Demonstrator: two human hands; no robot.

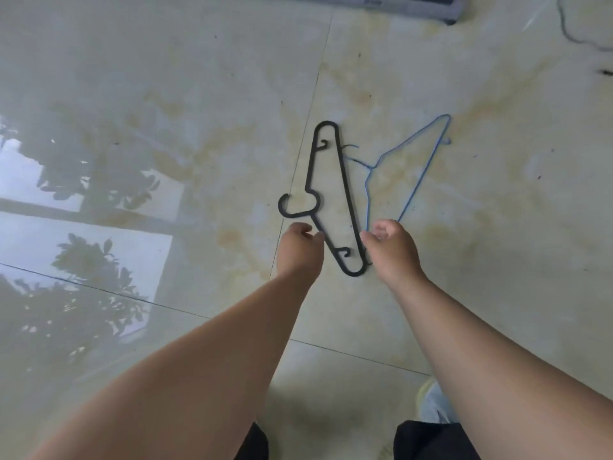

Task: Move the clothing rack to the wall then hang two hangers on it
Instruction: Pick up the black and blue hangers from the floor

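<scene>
- Left hand [300,247]: fingers curled, tips touching the black hanger [335,194]; grip could not be confirmed.
- Right hand [388,247]: fingers curled loosely, at the blue hanger [414,161].
- Both hangers lay flat on the floor [497,227], beside a tile seam.

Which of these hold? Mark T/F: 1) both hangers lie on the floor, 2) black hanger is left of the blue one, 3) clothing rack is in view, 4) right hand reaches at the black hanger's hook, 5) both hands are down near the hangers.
1) True: black hanger and blue hanger lie on the tiled floor.
2) True.
3) False: no rack shows.
4) False: the right hand is by the blue hanger's near end; the hook lies beside the left hand.
5) True.
</scene>
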